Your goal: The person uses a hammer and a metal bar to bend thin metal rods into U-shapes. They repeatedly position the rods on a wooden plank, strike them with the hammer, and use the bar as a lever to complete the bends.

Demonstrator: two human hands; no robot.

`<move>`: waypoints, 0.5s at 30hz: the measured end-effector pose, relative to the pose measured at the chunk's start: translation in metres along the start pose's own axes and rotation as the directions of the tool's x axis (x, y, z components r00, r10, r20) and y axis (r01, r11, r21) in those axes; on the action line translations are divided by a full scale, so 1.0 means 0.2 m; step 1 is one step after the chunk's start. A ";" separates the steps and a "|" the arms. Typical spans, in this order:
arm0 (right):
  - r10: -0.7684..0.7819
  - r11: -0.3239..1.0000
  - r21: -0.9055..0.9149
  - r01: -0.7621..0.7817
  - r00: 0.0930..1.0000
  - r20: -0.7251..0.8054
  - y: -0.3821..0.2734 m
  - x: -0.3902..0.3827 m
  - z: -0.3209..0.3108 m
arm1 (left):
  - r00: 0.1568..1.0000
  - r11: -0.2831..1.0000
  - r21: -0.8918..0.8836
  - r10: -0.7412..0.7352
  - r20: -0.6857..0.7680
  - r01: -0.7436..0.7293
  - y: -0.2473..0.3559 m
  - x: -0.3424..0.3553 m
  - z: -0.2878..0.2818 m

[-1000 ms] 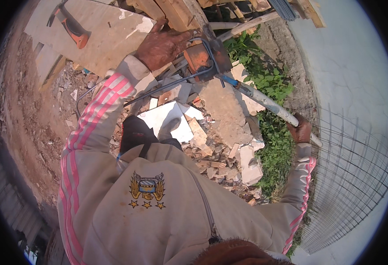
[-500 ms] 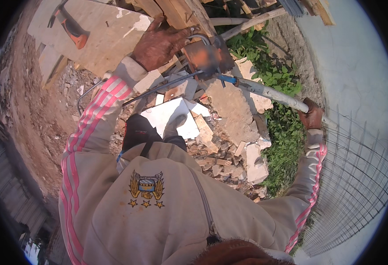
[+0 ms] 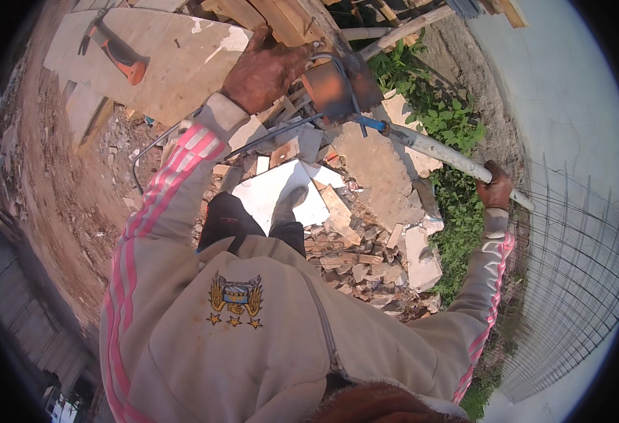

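Head view: right hand (image 3: 494, 187) around pipe (image 3: 436, 149); left hand (image 3: 263, 76) by board (image 3: 165, 53) edge, grip unclear

The single view looks from the person's head steeply down through a wide fisheye lens, upright. Nearest to it, filling the near middle, is the beige cloth jacket with pink-striped sleeves (image 3: 288, 303), seen from above the chest. Farther off show the bare left hand (image 3: 263, 77), far and left of centre, and the bare right hand (image 3: 494, 189) to the right. Between them the lens faces down onto rubble of broken stone and wood (image 3: 373, 264). It also takes in a flat tan board (image 3: 168, 67) at the far left and a smooth pale-blue wall (image 3: 559, 99) along the right, within a rounded black border.
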State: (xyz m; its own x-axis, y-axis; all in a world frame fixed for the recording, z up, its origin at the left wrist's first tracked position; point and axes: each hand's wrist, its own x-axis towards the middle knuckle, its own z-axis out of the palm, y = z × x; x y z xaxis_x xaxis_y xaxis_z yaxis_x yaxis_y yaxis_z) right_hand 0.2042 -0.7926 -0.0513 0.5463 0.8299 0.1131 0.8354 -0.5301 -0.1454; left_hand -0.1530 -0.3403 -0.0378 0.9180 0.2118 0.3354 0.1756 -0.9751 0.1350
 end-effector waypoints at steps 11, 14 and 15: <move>0.212 0.975 -0.081 -0.206 0.974 0.077 -0.09 -0.14 -0.02 | 0.999 0.994 -0.104 0.023 -0.029 -0.026 -0.02 0.08 -0.05; 0.218 0.975 -0.069 -0.213 0.973 0.072 -0.10 -0.12 -0.09 | 0.998 0.995 -0.101 -0.010 -0.057 0.004 0.01 0.08 -0.07; 0.220 0.974 -0.066 -0.216 0.974 0.059 -0.11 -0.11 -0.11 | 0.998 0.998 -0.056 0.011 -0.065 -0.014 0.00 0.09 -0.07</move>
State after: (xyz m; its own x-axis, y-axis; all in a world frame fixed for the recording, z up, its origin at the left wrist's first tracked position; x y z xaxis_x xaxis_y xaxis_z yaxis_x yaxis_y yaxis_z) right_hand 0.1752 -0.8023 -0.0294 0.7121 0.7018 0.0201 0.6998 -0.7072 -0.1007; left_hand -0.1416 -0.3357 -0.0181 0.8949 0.2050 0.3964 0.1422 -0.9729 0.1822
